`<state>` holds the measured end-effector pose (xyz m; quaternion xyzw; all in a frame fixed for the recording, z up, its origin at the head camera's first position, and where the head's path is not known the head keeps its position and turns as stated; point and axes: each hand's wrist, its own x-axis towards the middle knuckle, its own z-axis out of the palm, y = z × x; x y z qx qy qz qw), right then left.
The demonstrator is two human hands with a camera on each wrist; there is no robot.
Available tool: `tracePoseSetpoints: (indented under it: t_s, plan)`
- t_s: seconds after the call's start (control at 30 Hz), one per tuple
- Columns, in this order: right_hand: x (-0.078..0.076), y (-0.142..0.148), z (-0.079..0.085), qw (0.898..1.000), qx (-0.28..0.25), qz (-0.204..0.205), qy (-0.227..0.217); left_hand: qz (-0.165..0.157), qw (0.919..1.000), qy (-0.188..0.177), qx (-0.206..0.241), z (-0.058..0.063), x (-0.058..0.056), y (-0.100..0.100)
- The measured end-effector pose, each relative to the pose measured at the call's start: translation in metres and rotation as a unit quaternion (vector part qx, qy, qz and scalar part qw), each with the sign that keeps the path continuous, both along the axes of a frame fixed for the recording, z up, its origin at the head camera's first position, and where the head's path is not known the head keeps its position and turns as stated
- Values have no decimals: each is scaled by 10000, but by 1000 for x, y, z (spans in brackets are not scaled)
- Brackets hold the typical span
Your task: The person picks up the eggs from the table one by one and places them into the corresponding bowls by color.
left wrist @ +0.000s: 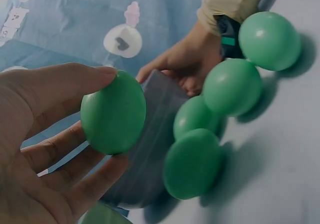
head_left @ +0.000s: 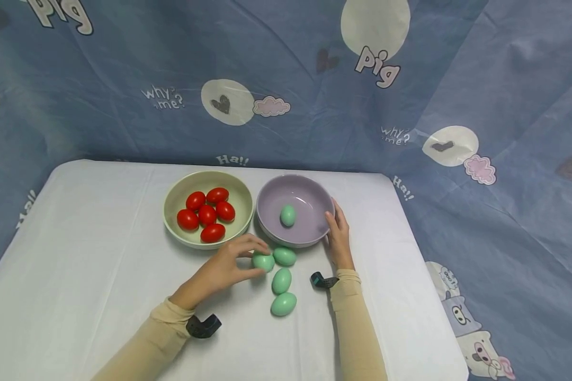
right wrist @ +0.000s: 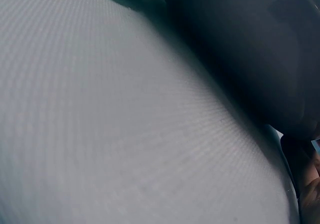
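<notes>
the left grip (head_left: 225, 269) is partly closed on a single green egg (left wrist: 114, 112): in the left wrist view the thumb presses one end while the curved fingers support the other side, the digits being set only about as far apart as the egg is long. this egg is held in front of the gap between two bowls. the right grip (head_left: 339, 238) is closed on the near right edge of the purple bowl (head_left: 312, 211), with the thumb over the rim and the other fingers along the outer wall; in the right wrist view only a small, dark part of this hand appears beside the bowl. inside the purple bowl lies one loose egg (head_left: 288, 215), also green. four more green eggs (head_left: 283, 304) rest on the white table (head_left: 100, 264), close together in front of the purple bowl, as best counted in the left wrist view; in the head view the left grip's egg and its neighbours partly overlap. to the left, just beside the purple bowl, stands the pale green bowl (head_left: 240, 198), containing six red eggs (head_left: 207, 215). both arms wear tan sleeves (head_left: 359, 328), and a printed blue cloth (head_left: 305, 143) hangs behind the table.
</notes>
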<state>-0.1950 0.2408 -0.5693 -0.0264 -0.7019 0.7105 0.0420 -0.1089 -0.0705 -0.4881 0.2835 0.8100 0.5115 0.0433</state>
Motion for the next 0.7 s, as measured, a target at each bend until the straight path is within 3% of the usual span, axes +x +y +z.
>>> tracePoseSetpoints:
  t_s: [0.4, 0.7]
  plan:
    - [1, -2, 4, 9999, 142, 66, -68, -43, 10000, 79, -12, 22, -25, 3]
    - [14, -8, 33, 9997, 177, 106, -90, -226, 9994, 228, 146, 26, -49, 12]
